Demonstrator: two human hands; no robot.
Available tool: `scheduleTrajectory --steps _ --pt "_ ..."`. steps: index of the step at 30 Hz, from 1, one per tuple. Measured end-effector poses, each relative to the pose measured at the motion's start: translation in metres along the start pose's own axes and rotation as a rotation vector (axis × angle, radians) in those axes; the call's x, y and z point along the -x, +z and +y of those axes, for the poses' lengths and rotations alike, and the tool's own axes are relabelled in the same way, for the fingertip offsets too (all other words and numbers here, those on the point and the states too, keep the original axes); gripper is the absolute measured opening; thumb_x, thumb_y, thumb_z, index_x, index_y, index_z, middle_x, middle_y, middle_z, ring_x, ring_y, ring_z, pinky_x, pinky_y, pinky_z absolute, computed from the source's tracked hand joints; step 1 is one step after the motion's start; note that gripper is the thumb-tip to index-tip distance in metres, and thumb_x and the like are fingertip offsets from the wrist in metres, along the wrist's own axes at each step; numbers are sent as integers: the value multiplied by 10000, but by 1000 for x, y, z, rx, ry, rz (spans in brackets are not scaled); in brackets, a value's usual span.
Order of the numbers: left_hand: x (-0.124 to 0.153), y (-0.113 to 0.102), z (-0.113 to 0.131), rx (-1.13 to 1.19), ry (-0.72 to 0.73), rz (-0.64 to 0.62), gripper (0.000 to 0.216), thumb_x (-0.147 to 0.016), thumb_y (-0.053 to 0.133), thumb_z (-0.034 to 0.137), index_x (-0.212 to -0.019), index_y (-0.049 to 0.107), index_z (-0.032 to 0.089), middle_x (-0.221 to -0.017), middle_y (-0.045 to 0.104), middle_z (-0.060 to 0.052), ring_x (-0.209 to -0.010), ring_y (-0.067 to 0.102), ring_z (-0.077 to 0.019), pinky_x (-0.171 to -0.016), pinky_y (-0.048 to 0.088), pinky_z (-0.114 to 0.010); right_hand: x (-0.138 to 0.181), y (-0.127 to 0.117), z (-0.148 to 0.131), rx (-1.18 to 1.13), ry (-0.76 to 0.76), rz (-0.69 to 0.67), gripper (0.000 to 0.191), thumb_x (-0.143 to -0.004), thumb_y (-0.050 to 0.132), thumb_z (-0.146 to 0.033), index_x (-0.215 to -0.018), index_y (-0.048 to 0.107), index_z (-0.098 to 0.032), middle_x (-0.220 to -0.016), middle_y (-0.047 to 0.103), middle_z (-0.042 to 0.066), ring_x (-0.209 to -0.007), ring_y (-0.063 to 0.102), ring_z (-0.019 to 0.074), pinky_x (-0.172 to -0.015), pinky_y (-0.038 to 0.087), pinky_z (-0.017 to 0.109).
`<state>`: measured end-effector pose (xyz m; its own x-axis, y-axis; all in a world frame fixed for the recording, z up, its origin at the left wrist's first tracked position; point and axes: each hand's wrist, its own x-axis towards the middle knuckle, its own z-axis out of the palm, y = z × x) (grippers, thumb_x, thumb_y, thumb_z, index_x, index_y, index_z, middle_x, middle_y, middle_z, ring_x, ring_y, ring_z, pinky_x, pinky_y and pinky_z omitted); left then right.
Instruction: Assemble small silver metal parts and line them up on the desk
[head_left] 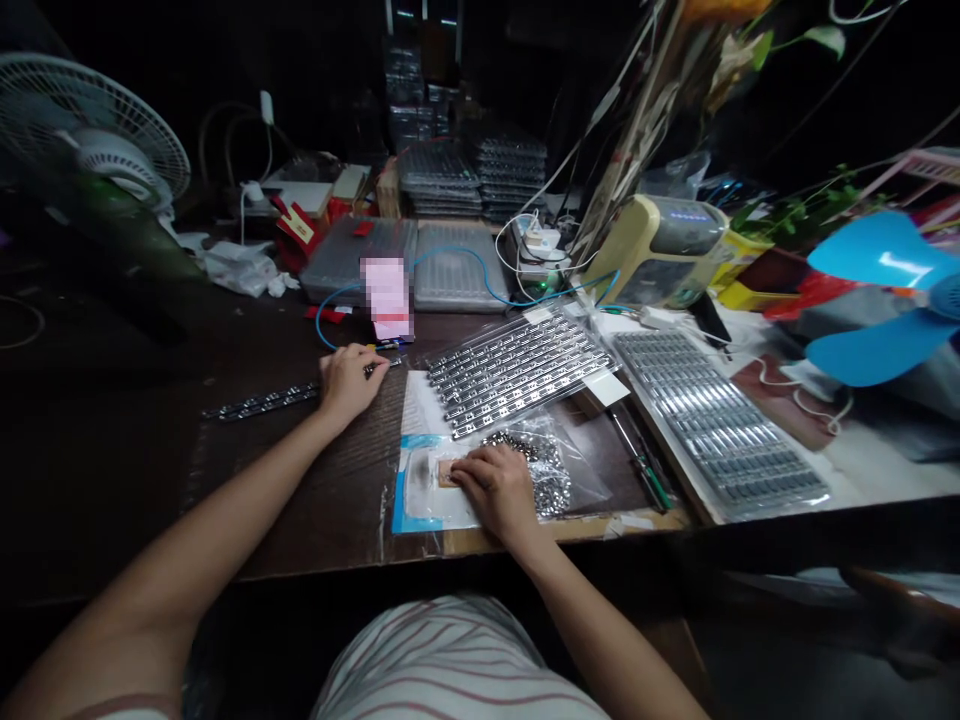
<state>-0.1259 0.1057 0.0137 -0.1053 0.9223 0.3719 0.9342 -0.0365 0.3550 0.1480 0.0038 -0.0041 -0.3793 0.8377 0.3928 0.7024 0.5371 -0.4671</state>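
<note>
My left hand (349, 386) lies over a row of narrow, shiny metal strips (262, 402) on the dark table. Its fingers pinch the right end of a strip. Closer to me, my right hand (501, 488) is closed, its fingertips down at a small brown block (446, 474) on a white and blue sheet (414, 508). Whatever those fingertips hold is hidden. Beside that hand, a heap of small shiny metal parts (553, 482) sits on clear plastic. Just beyond is a tray of metal strips (517, 372) in parallel rows.
A second filled tray (716, 425) lies at right, with a green-handled screwdriver (649, 475) left of it. Clear trays (461, 265) and a pink paper (387, 298) stand behind. Fans flank the table, one white (112, 150), one blue-bladed (862, 300). A blue cable (487, 275) crosses the back.
</note>
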Motion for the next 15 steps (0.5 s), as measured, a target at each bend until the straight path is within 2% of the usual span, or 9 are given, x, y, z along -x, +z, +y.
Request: scheduleTrajectory --steps 3,7,10,13,15 --pt "-20 14 30 60 92 -107 193 -823 552 337 -835 712 230 -942 691 -52 -931 566 -248 -848 330 -390 2 0 1 -9 -5 5 121 -871 609 -329 -868 722 -288 -856 668 17 -808 540 165 -705 344 315" --pt "-38 31 59 88 100 -174 156 -784 606 335 -767 715 225 -863 711 -60 -881 597 -262 -833 351 -392 3 2 -1 -1 -2 10 114 -868 613 -327 -869 721 -292 -856 662 17 -816 536 169 -705 346 322" --pt "-42 33 63 109 82 -174 140 -780 605 312 -740 699 217 -810 710 -58 -833 617 -253 -810 381 -375 2 1 -3 17 -5 -4 111 -866 614 -329 -891 716 -293 -861 654 18 -826 533 174 -707 352 324" --pt "-36 24 57 129 57 -161 135 -799 571 287 -787 681 210 -806 705 -55 -817 630 -238 -781 419 -349 2 -8 0 72 13 2 163 -859 622 -309 -1007 687 -285 -942 649 33 -871 532 190 -725 370 333" --pt "-27 15 52 237 41 -169 149 -805 557 285 -855 666 195 -833 696 -57 -794 637 -218 -740 453 -325 3 -18 7 143 39 17 233 -857 620 -277 -1088 655 -274 -1018 641 50 -910 524 212 -738 382 347"
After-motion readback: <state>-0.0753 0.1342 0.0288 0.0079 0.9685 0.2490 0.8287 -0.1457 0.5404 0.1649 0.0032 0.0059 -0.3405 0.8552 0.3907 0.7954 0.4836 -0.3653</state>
